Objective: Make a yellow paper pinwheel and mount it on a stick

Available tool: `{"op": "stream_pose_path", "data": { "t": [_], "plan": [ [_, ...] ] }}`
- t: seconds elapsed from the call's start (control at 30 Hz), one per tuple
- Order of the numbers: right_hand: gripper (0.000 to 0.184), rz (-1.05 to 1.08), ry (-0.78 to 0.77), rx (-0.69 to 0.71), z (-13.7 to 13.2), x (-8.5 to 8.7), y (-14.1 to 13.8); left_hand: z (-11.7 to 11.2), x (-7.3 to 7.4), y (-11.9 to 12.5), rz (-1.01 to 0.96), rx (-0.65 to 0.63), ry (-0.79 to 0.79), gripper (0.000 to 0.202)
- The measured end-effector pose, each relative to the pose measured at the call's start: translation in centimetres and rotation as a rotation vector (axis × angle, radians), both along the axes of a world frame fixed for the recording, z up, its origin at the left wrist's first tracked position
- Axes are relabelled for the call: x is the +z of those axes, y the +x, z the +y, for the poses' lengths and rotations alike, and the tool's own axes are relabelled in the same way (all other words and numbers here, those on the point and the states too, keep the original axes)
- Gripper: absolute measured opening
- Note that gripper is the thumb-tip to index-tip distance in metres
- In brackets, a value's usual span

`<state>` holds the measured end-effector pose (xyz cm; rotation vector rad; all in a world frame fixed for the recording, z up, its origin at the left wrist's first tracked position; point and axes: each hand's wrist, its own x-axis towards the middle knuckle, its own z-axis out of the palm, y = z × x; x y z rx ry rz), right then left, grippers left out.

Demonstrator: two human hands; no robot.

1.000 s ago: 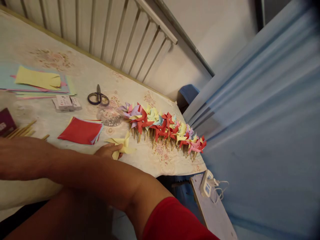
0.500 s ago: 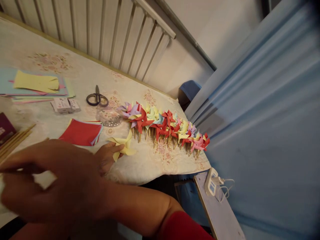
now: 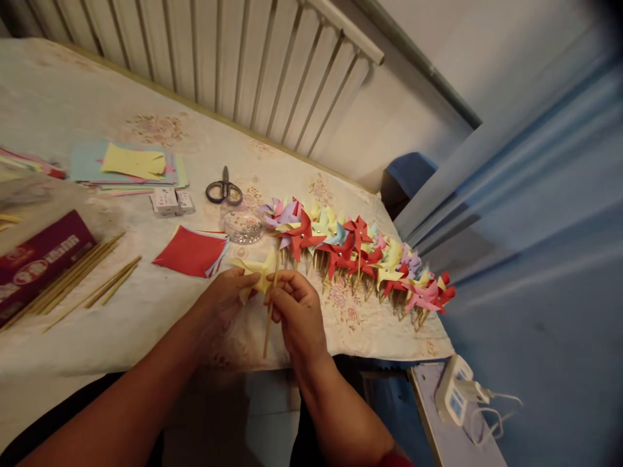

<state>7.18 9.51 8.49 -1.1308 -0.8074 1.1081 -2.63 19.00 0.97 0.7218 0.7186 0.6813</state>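
Note:
Between the fingers of my left hand (image 3: 226, 295) is a yellow paper pinwheel (image 3: 263, 267), its folded blades spread. My right hand (image 3: 298, 308) pinches a thin wooden stick (image 3: 267, 331) close against the pinwheel's right side; whether the two are joined I cannot tell. Just beyond my hands lie a stack of square paper sheets (image 3: 191, 251), red on top, and a clear round dish (image 3: 243, 227) of small shiny pieces. To the right, finished pinwheels (image 3: 357, 233) on sticks lie in a dense row, in red, yellow, purple, pink and blue.
Dark-handled scissors (image 3: 224, 189) and small white boxes (image 3: 171, 202) lie behind the red sheets. Farther left are coloured paper (image 3: 131, 162), loose sticks (image 3: 114, 282) and a purple box (image 3: 43, 266). A power strip (image 3: 455, 392) sits on a bench at lower right, beside a blue curtain (image 3: 535, 272).
My right hand has come from the left foreground across to the pinwheel and now holds a stick beside it. The view has turned left, and my left hand still holds the pinwheel.

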Motion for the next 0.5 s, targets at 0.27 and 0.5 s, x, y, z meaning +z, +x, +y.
{"op": "stream_pose_path", "data": {
  "t": [0.27, 0.5],
  "plan": [
    [0.028, -0.097, -0.016, -0.085, 0.7, -2.0, 3.6, 0.6, 0.3, 0.8, 0.038, 0.104, -0.054, 0.024],
    [0.019, -0.066, 0.007, -0.159, 1.2, -3.4, 5.6, 0.8, 0.0, 1.5, 0.012, 0.09, -0.073, 0.022]
  ]
}}
